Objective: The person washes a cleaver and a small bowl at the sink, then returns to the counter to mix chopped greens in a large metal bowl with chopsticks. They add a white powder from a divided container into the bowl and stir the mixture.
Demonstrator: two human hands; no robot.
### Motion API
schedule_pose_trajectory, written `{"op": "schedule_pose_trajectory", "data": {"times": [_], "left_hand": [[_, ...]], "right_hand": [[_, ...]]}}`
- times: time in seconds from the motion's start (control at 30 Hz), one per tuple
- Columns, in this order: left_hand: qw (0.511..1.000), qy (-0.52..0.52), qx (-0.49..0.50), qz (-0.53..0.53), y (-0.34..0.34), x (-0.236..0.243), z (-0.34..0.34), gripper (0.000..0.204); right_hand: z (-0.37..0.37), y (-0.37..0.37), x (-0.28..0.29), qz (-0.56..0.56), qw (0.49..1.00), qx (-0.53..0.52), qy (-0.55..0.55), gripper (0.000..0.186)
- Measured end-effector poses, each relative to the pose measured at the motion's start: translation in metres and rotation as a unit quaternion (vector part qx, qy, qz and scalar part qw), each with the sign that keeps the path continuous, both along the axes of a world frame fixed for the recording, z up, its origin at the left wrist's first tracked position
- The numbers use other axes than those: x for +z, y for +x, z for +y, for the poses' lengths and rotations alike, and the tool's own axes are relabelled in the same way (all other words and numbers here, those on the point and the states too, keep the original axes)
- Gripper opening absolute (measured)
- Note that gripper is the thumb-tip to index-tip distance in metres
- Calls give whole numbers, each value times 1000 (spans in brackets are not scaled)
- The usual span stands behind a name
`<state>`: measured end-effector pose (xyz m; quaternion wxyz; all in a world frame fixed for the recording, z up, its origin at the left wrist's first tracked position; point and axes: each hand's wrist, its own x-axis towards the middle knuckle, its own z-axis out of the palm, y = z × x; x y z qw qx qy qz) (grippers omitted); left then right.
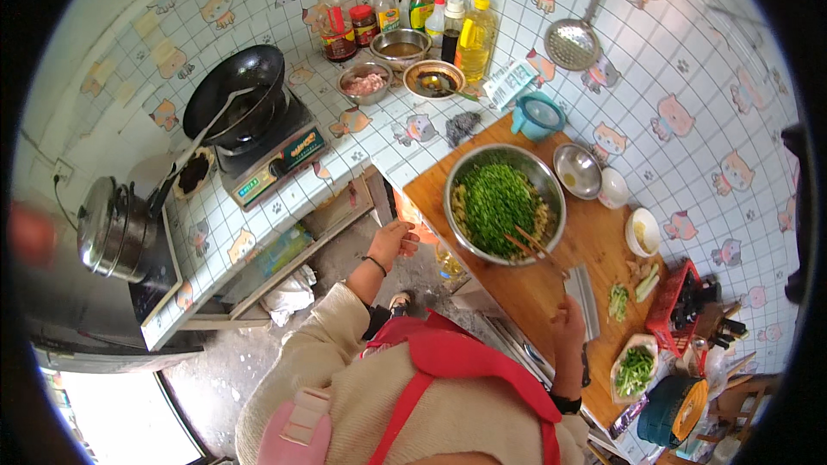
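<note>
One left hand (394, 242) and one right hand (568, 324) show, along with two chopsticks (543, 252), one cleaver (588, 306), four steel bowls (554, 189), two small white bowls (613, 189), one sauce bowl (410, 77), one wok (248, 71), one lidded pot (121, 228), one burner (274, 161), one skimmer (573, 43), one teal jug (537, 126) and one red basket (666, 300).

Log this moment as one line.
left hand: nothing visibly held | right hand: beside cleaver, grip unclear | steel bowl: chopped greens, chopsticks leaning in

Finely chopped green herbs (495, 202) lie in the round silver metal bowl (546, 174) on the flat brown wooden board (594, 237), right of the round black metal wok (258, 77).
</note>
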<state>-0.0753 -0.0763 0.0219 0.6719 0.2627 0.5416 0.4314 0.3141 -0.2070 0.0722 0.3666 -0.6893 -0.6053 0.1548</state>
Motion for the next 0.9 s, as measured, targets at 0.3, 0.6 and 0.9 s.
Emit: {"op": "schedule_pose_trajectory", "data": {"times": [0.3,0.6,0.9], "left_hand": [[995,-20,-94,-18,-23,1,66,28],[983,58,-164,-50,14,20,77,33],[984,106,-113,83,29,49,67,28]], "right_hand": [[60,-83,28,290,956,-18,-31,60],[111,-90,56,190,979,51,51,15],[128,-73,86,347,935,-7,-75,17]]}}
